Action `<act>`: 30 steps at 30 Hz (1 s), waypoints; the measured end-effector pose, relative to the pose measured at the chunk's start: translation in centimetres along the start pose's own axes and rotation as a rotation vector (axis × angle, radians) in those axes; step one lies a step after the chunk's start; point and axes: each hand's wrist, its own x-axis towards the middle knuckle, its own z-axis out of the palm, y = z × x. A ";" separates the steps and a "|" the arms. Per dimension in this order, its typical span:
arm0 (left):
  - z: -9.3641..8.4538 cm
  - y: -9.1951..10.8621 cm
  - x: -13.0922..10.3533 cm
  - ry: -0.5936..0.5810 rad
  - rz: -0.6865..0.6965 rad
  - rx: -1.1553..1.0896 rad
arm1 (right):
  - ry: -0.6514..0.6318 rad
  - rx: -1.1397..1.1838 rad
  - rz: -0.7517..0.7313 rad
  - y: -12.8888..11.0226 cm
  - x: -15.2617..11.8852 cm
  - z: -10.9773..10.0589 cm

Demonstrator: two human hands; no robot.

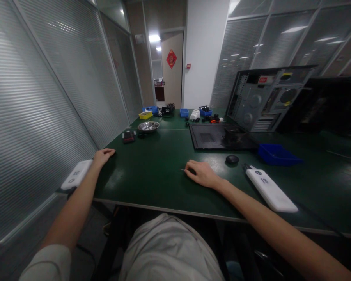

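On the green table, my right hand is closed, thumb and forefinger pinched on a thin, pale item too small to name. At the table's left side rests my left hand, its fingers pressed together; whether they hold anything is too small to tell. Just behind the left hand, partly under the forearm, lies a white numbered device. A black mouse sits to the right of my right hand, with a second white device farther right.
A black panel bears a dark part. Right of it are a blue tray and an open computer case. A metal bowl stands near a dark red-black item; small bins and a yellow tray line the back.
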 end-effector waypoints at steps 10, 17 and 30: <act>1.2 4.0 -1.8 -0.203 0.058 -0.078 | 0.005 -0.001 -0.010 -0.1 0.0 -0.1; 10.0 16.5 -10.7 -0.779 0.543 -0.251 | 0.005 0.005 0.004 0.0 0.0 -0.1; 13.4 19.8 -16.6 -0.667 0.799 -0.322 | 0.032 -0.041 0.058 0.0 0.1 0.1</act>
